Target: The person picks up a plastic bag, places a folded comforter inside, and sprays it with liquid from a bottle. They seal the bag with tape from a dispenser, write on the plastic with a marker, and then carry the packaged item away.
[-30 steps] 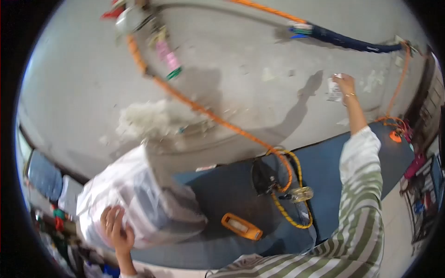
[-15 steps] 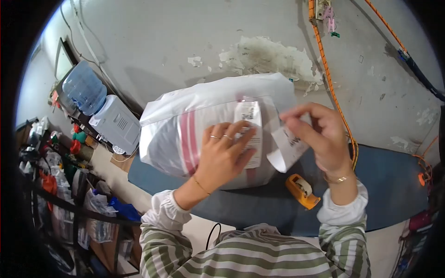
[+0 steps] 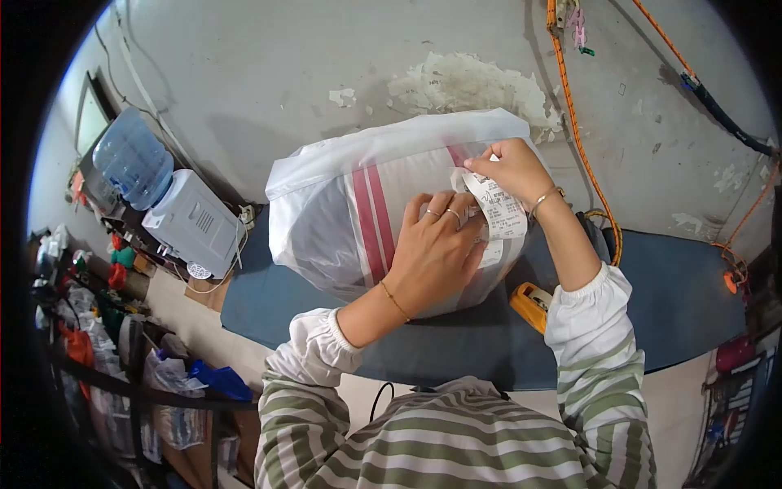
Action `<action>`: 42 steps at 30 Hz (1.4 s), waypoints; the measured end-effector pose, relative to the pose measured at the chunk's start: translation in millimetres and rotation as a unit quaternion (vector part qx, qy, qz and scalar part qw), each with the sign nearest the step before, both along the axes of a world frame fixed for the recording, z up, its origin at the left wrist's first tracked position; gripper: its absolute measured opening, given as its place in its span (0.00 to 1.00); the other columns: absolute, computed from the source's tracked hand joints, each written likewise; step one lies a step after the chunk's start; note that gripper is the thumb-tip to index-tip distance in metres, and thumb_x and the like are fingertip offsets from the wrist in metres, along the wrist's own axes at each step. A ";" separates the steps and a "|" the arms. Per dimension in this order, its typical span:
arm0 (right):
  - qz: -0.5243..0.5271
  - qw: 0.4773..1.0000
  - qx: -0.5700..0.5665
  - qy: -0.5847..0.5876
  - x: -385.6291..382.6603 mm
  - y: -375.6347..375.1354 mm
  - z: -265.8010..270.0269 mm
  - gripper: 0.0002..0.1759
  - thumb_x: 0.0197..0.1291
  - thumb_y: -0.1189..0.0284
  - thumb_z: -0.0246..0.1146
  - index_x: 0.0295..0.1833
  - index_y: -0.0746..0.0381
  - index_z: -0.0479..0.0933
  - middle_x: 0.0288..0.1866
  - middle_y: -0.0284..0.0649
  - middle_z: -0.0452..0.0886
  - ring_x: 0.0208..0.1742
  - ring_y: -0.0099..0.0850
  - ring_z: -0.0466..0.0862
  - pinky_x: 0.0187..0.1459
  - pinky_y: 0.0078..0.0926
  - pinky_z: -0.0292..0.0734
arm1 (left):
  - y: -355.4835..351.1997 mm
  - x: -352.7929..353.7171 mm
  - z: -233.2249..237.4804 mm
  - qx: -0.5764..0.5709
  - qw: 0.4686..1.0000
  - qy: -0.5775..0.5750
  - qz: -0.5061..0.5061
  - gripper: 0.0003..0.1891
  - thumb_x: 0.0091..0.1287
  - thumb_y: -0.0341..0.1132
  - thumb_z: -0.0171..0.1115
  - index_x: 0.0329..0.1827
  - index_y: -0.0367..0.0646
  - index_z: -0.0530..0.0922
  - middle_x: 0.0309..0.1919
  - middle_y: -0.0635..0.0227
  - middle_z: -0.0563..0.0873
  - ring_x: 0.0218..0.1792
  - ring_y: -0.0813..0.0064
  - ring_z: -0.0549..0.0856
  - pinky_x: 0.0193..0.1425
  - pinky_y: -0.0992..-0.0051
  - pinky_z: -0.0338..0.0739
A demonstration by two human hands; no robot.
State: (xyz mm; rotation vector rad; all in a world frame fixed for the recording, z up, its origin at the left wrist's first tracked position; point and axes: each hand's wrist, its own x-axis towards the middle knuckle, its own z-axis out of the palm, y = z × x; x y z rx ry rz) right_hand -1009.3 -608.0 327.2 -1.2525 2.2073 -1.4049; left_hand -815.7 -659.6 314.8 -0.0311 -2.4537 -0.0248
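A large, stuffed translucent plastic bag (image 3: pixel 322 175) with pink stripes showing through lies on the blue-grey board (image 3: pixel 676 293). My left hand (image 3: pixel 436 257) rests on the bag, fingers apart, over the left edge of the papers. My right hand (image 3: pixel 507 173) pinches the top end of a curling printed paper strip (image 3: pixel 503 213) between thumb and fingers, at the bag's upper right. The strip hangs down over the bag's right part. A yellow tape dispenser (image 3: pixel 531 307) lies near the bag's lower right, partly covered by my right sleeve.
Behind the board stands a wall with peeling paint (image 3: pixel 468 90) and a hanging orange rope (image 3: pixel 572 122). A water dispenser (image 3: pixel 195 224) with a blue bottle is at the left, above assorted bagged goods (image 3: pixel 175 371). A dark item sits behind the bag's right side.
My right hand has moved left and up, onto the bag, bringing the paper strip over it. My left hand has shifted right. In the view, the bag also sits slightly farther right.
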 end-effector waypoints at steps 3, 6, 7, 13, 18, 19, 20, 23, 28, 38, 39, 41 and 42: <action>-0.016 0.993 0.068 0.091 0.8 -1.0 13.0 0.12 0.54 0.68 0.68 0.29 0.67 0.78 0.23 0.37 0.81 0.23 0.20 0.78 0.26 0.18 0.73 | -5.6 -2.2 0.4 -0.020 1.000 -0.007 -0.006 0.13 0.55 0.37 0.63 0.44 0.47 0.80 0.53 0.64 0.74 0.56 0.63 0.72 0.62 0.58 0.60; 0.005 0.999 -0.046 0.027 1.1 5.0 16.7 0.15 0.48 0.64 0.70 0.28 0.66 0.77 0.23 0.41 0.81 0.23 0.26 0.80 0.26 0.24 0.74 | -0.8 -3.1 0.2 -0.014 1.000 0.014 0.010 0.14 0.56 0.37 0.62 0.46 0.47 0.80 0.55 0.63 0.74 0.58 0.63 0.72 0.64 0.58 0.59; 0.015 0.997 -0.074 -0.019 1.3 8.1 19.9 0.14 0.50 0.65 0.69 0.30 0.66 0.77 0.22 0.40 0.81 0.22 0.24 0.79 0.25 0.22 0.73 | -1.2 -4.4 -0.2 -0.022 1.000 0.018 0.011 0.15 0.56 0.37 0.62 0.47 0.47 0.79 0.55 0.62 0.74 0.58 0.63 0.72 0.63 0.58 0.60; 0.094 0.966 -0.223 -0.085 19.9 18.5 47.3 0.08 0.59 0.70 0.64 0.37 0.62 0.74 0.24 0.35 0.81 0.22 0.15 0.77 0.22 0.12 0.67 | -3.6 -9.6 -1.3 -0.029 0.999 0.024 0.014 0.17 0.55 0.37 0.63 0.49 0.47 0.78 0.56 0.61 0.74 0.59 0.63 0.71 0.63 0.58 0.60; 0.120 0.959 -0.241 -0.094 21.7 13.1 39.7 0.12 0.55 0.67 0.67 0.35 0.64 0.74 0.26 0.38 0.81 0.23 0.20 0.78 0.24 0.19 0.70 | -5.5 -7.8 -3.7 -0.022 0.999 0.028 0.011 0.16 0.52 0.36 0.64 0.44 0.46 0.79 0.55 0.60 0.74 0.59 0.62 0.71 0.64 0.57 0.59; 0.096 0.973 -0.204 -0.044 13.0 4.3 23.2 0.14 0.53 0.66 0.68 0.35 0.64 0.74 0.28 0.39 0.81 0.26 0.22 0.79 0.28 0.21 0.72 | -4.9 -7.0 -4.1 -0.024 0.999 0.027 0.011 0.16 0.51 0.36 0.64 0.44 0.46 0.79 0.55 0.60 0.75 0.59 0.61 0.71 0.64 0.57 0.59; 0.070 0.984 -0.166 0.006 -1.3 -9.1 -1.2 0.15 0.52 0.65 0.69 0.36 0.64 0.74 0.30 0.41 0.82 0.29 0.25 0.80 0.31 0.23 0.73 | -4.2 -6.7 -4.2 -0.026 0.999 0.026 0.010 0.15 0.51 0.35 0.64 0.44 0.46 0.79 0.54 0.59 0.75 0.59 0.61 0.71 0.64 0.57 0.59; 0.023 0.996 -0.063 0.061 -4.7 -14.8 -4.0 0.21 0.47 0.63 0.70 0.39 0.64 0.71 0.38 0.46 0.80 0.40 0.38 0.81 0.44 0.31 0.75 | -5.1 -6.7 -1.8 -0.032 0.999 0.029 -0.002 0.15 0.51 0.34 0.64 0.43 0.44 0.78 0.52 0.59 0.77 0.56 0.61 0.74 0.61 0.60 0.64; -0.016 0.993 0.019 0.119 7.2 -10.4 9.8 0.23 0.47 0.64 0.70 0.42 0.64 0.67 0.38 0.48 0.80 0.40 0.44 0.81 0.44 0.33 0.75 | -15.2 -14.1 22.9 0.088 0.996 -0.029 0.015 0.09 0.53 0.31 0.59 0.37 0.40 0.77 0.45 0.58 0.80 0.48 0.62 0.78 0.49 0.65 0.73; -0.004 0.999 -0.025 0.021 34.0 71.0 -23.5 0.23 0.53 0.70 0.66 0.47 0.61 0.61 0.27 0.47 0.78 0.27 0.35 0.81 0.28 0.31 0.74 | -37.7 -44.3 19.6 -0.042 0.999 0.002 0.024 0.18 0.61 0.43 0.60 0.50 0.44 0.78 0.50 0.65 0.78 0.53 0.62 0.76 0.57 0.64 0.68; -0.010 0.999 -0.002 -0.043 45.9 87.7 -15.9 0.22 0.54 0.70 0.65 0.47 0.61 0.61 0.24 0.44 0.77 0.23 0.32 0.79 0.24 0.28 0.73 | -36.7 -43.0 22.0 -0.040 0.999 0.000 0.027 0.19 0.60 0.44 0.61 0.51 0.45 0.78 0.51 0.66 0.78 0.55 0.62 0.75 0.58 0.63 0.67; -0.018 0.990 0.013 -0.136 59.7 114.3 -27.1 0.21 0.56 0.70 0.65 0.48 0.61 0.61 0.20 0.41 0.75 0.17 0.26 0.76 0.17 0.24 0.69 | -34.4 -40.4 22.3 -0.046 0.999 -0.002 0.012 0.21 0.59 0.46 0.62 0.54 0.47 0.78 0.53 0.66 0.77 0.57 0.63 0.74 0.61 0.63 0.65; -0.019 0.987 0.002 -0.162 57.8 127.1 -41.6 0.20 0.57 0.69 0.64 0.48 0.61 0.61 0.18 0.39 0.74 0.15 0.24 0.74 0.15 0.22 0.67 | -35.2 -41.4 24.3 -0.059 0.998 0.003 -0.006 0.22 0.59 0.46 0.63 0.55 0.49 0.77 0.54 0.66 0.76 0.58 0.63 0.73 0.62 0.63 0.65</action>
